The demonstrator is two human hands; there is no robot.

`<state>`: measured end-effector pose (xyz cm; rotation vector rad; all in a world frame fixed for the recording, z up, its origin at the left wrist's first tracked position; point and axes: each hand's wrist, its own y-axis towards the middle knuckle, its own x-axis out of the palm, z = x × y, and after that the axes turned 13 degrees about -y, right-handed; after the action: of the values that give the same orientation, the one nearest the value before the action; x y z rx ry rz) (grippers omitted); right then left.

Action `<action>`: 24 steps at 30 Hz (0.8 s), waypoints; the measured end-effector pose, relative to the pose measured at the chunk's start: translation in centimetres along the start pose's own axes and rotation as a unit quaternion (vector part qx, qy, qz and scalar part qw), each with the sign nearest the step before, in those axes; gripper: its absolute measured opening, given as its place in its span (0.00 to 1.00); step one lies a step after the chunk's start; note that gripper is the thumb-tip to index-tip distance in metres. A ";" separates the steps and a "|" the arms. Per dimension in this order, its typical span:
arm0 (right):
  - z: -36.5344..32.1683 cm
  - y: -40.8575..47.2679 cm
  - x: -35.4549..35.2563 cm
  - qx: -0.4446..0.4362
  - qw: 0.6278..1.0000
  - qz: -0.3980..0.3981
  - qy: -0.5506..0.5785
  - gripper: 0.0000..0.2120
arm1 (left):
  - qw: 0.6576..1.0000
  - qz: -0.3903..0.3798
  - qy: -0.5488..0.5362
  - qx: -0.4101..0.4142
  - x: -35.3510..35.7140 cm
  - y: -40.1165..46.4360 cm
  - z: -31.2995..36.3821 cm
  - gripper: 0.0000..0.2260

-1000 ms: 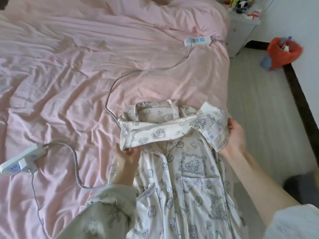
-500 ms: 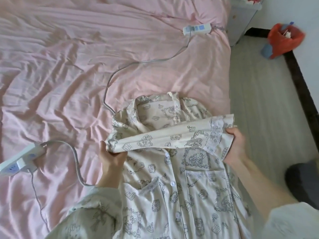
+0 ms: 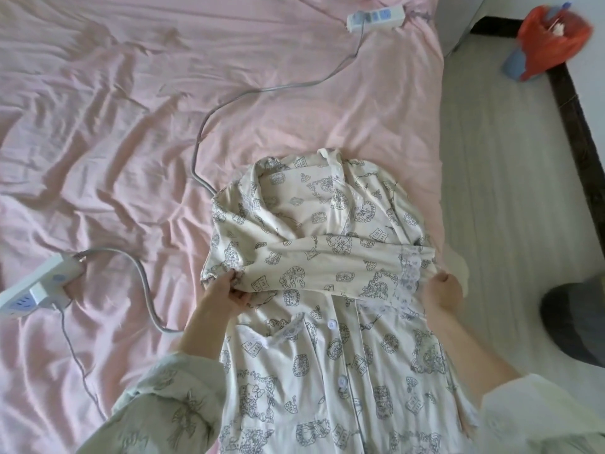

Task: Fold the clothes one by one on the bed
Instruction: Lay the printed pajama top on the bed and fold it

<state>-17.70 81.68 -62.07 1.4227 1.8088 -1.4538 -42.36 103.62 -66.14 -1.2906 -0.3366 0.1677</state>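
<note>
head view. pink sheet, thin and much creased, spread over the bed. grey cable snaking across it from a white power strip at the far edge down toward the shirt's left shoulder, slipping under the cloth there. second white strip with a plug in it at the left edge, its grey cable curving close past the left wrist; a thinner cord trailing down from it. pale ribbed floor to the right of the bed, with a dark border along the wall. red plastic bag, crinkled, on the floor at the top right, partly blurred. dark rounded shape at the right edge, too cut off to name.

shirt: soft cream cotton, grey cartoon print, white buttons down the front, lace trim, collar away from the wearer of the camera, lying face up near the bed's right edge. sleeve folded flat across the chest as a straight band, lace cuff at its right end.

left hand just at the band's left end, fingers curled and pinching the fold. right hand at the cuff end, touching the lace edge, fingers bent onto the fabric and gripping it. printed sleeves on both forearms at the bottom.
</note>
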 end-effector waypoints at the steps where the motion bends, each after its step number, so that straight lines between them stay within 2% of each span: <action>1: 0.3 -0.1 -0.1 0.011 1.000 -0.002 -0.017 0.18 | 1.000 0.019 0.007 0.009 -0.4 0.2 -0.1 0.13; 5: 1.6 0.2 0.0 0.134 0.978 -0.148 -0.052 0.16 | 0.997 0.059 0.048 0.029 -1.5 0.4 0.1 0.13; 7: 1.2 0.2 0.2 0.120 0.978 -0.149 -0.085 0.20 | 0.996 0.050 0.070 0.029 -1.2 -0.1 0.2 0.13; 9: -0.1 -0.5 0.3 0.074 0.985 -0.090 -0.129 0.23 | 0.996 0.040 0.078 0.030 -1.1 -0.8 0.4 0.14; 12: -2.6 -1.8 1.0 -0.027 0.972 0.001 -0.234 0.21 | 0.996 0.029 0.083 0.026 -1.4 -1.5 0.9 0.14; 17: -7.2 -4.1 4.7 -0.193 0.942 0.071 -0.263 0.16 | 1.000 0.009 0.019 0.016 -1.7 -1.9 1.3 0.12; 18: -8.2 -4.5 5.7 -0.231 0.938 0.062 -0.250 0.14 | 1.000 0.006 0.002 0.014 -1.7 -2.0 1.3 0.11; 20: -10.5 -5.7 8.3 -0.322 0.921 -0.007 -0.220 0.11 | 0.998 -0.005 -0.057 0.010 -2.0 -1.8 1.7 0.08; 24: -14.8 -8.7 13.0 -0.443 0.854 -0.171 -0.214 0.10 | 0.986 -0.016 -0.164 -0.004 -3.0 -0.9 2.5 0.05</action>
<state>-26.56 101.33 -63.02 0.2997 2.0456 -0.7475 -46.12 104.75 -65.16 -1.2645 -0.6393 0.3541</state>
